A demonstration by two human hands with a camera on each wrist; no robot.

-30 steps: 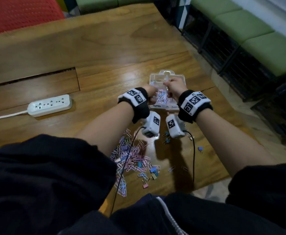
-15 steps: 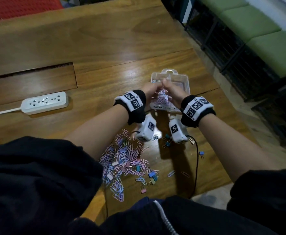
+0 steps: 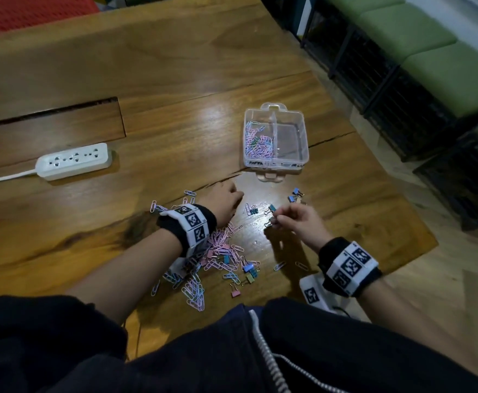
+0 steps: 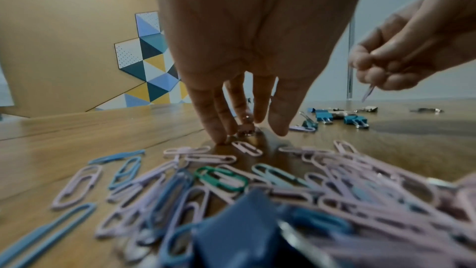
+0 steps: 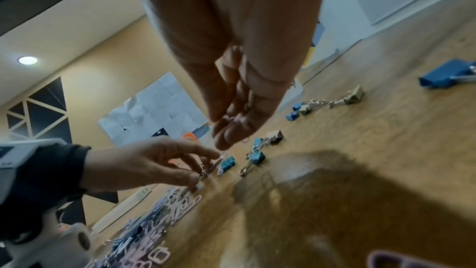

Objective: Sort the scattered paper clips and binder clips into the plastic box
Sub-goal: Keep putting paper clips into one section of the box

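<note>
Both hands have left the plastic box (image 3: 276,137) (paper clips now lie loose inside it): left hand (image 3: 222,201) fingertips touch the table, right hand (image 3: 298,221) pinches a binder clip (image 3: 271,221).

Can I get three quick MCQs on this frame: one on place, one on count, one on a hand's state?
1. Where do the sorted paper clips lie in the plastic box?
A. left compartment
B. right compartment
C. both compartments

2. How many compartments does the plastic box have?
A. one
B. two
C. four

3. What is the right hand doing?
A. lying flat and open on the wooden table
B. pinching a small clip above the table
C. gripping the power strip

Key: 1 A, the clips fill only the left side of the divider and the right side is bare. 2 B, a single divider splits the box. 3 B, its fingertips are curled in a pinch on a clip, clear of the wooden table and far from the power strip.
</note>
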